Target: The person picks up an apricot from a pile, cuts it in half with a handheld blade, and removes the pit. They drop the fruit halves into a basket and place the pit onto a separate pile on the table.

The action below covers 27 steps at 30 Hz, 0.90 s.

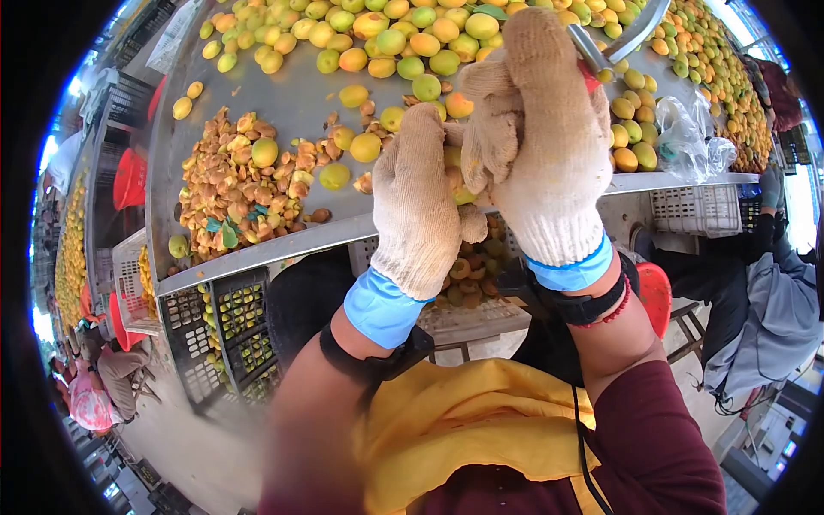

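My left hand [416, 202], in a knit glove with a blue cuff, is closed around a yellow-green apricot [463, 194] that is largely hidden by the fingers. To its right, my gloved right hand [549, 142] is wrapped around a tool; a curved metal tool [637, 33] with a red part projects beyond the glove, its working end hidden. Loose apricots [365, 147] lie beside my left hand on the metal table [283, 94]. A pile of brown pits and scraps [236, 184], with a few leaves, sits at the table's left front.
Many apricots [395, 39] cover the back of the table. A clear plastic bag [693, 142] lies on the right. Below the raised table edge stand a black crate [240, 326], a white crate [697, 210] and a container of fruit pieces [472, 275]. Other people sit at both sides.
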Tool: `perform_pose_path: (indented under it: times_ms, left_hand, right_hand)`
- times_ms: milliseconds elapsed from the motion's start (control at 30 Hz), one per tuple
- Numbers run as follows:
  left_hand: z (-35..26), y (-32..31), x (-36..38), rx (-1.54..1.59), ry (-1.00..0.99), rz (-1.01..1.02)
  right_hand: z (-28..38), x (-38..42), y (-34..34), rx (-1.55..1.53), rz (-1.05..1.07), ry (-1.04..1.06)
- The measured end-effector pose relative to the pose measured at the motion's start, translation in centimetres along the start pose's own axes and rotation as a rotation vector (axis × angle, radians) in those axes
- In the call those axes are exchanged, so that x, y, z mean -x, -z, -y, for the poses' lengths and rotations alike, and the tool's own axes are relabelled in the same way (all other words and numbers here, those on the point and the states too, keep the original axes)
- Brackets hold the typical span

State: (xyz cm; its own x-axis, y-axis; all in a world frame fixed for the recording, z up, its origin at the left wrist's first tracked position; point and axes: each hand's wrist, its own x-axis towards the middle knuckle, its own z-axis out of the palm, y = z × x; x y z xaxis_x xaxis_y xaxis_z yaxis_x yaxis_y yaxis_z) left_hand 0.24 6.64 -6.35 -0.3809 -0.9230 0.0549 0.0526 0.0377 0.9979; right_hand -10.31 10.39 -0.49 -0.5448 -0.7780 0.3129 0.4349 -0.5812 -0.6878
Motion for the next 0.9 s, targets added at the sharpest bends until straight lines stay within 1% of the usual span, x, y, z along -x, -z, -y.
perform_pose_path:
  times_ms: [33,67,100,133,167,200,233,267,300,367,400,433,500,533,600,633,700,733,767,833,867,900]
  left_hand:
    - [1.5,-0.2,-0.2,-0.138,-0.161,-0.043]
    - [1.6,-0.5,-0.5,-0.276,-0.324,-0.088]
    - [1.7,-0.8,-0.7,-0.415,-0.486,-0.133]
    - [1.7,-1.1,-0.4,-0.412,-0.484,-0.134]
    - [-0.8,-1.8,-0.1,0.172,-0.07,-0.155]
    - [-2.1,-2.1,0.1,0.749,0.355,-0.162]
    - [-2.1,-2.0,0.2,0.751,0.355,-0.164]
    - [-2.0,-1.7,0.3,0.543,0.258,-0.144]
    - [-1.9,-1.4,0.3,0.335,0.161,-0.124]
    - [-1.5,-0.9,0.3,-0.086,-0.03,-0.082]
    - [-1.2,-0.8,0.3,-0.298,-0.122,-0.058]
    - [-1.0,-1.0,0.4,-0.3,-0.118,-0.059]
    - [-0.2,-1.7,0.3,0.495,0.07,-0.111]
    - [0.9,-1.6,-0.2,0.492,0.071,-0.112]
    - [2.6,-1.0,-1.3,-0.864,-0.688,-0.302]
    - [2.6,-0.5,-1.2,-0.851,-0.7,-0.294]
    - [0.8,0.5,-1.5,-0.63,-0.478,-0.027]
    - [-0.1,1.2,-2.5,-0.629,-0.538,0.074]
    - [-2.1,1.3,-2.9,-0.602,-0.566,0.082]
    - [-5.9,1.9,-2.6,0.232,0.473,0.424]
    - [-6.2,2.4,-2.7,0.246,0.442,0.441]
    - [-6.3,2.8,-3.0,0.24,0.504,0.489]
  right_hand:
    - [0.0,0.0,-0.2,0.104,-0.026,-0.012]
    - [0.0,0.0,-0.4,0.209,-0.05,-0.022]
    - [-0.3,-0.1,-0.6,0.212,-0.048,-0.023]
    - [-0.5,-0.2,-0.9,0.222,-0.132,-0.027]
    - [-0.6,-0.2,-0.9,0.233,-0.218,-0.032]
    - [-0.6,-0.4,-0.8,0.237,-0.217,-0.034]
    - [-0.6,-0.8,-0.7,0.182,-0.171,-0.087]
    - [-0.5,-1.2,-0.5,0.127,-0.124,-0.141]
    - [-0.5,-1.5,-0.5,0.129,-0.121,-0.144]
    - [-0.4,-2.0,-0.3,-0.01,-0.119,-0.237]
    - [-0.7,-2.0,-0.3,-0.02,-0.09,-0.224]
    - [-1.0,-2.0,0.0,-0.021,-0.092,-0.228]
    - [-1.6,-2.0,0.5,-0.161,-0.129,-0.231]
    - [-1.9,-1.7,0.4,-0.164,-0.13,-0.232]
    - [-2.7,-1.1,-0.9,0.309,-0.096,-0.079]
    - [-5.0,-1.0,-0.5,0.344,-0.097,0.183]
    - [-2.8,-1.9,-1.4,0.064,-0.27,-0.199]
    - [-2.3,-2.3,0.2,0.05,-0.149,-0.236]
    - [-1.8,-2.6,0.6,0.071,-0.146,-0.204]
    - [-0.9,-2.7,0.5,-0.026,-0.209,-0.201]
    - [-0.5,-2.3,0.4,0.021,-0.135,-0.177]
    - [-0.7,-2.2,0.0,0.141,-0.243,-0.168]
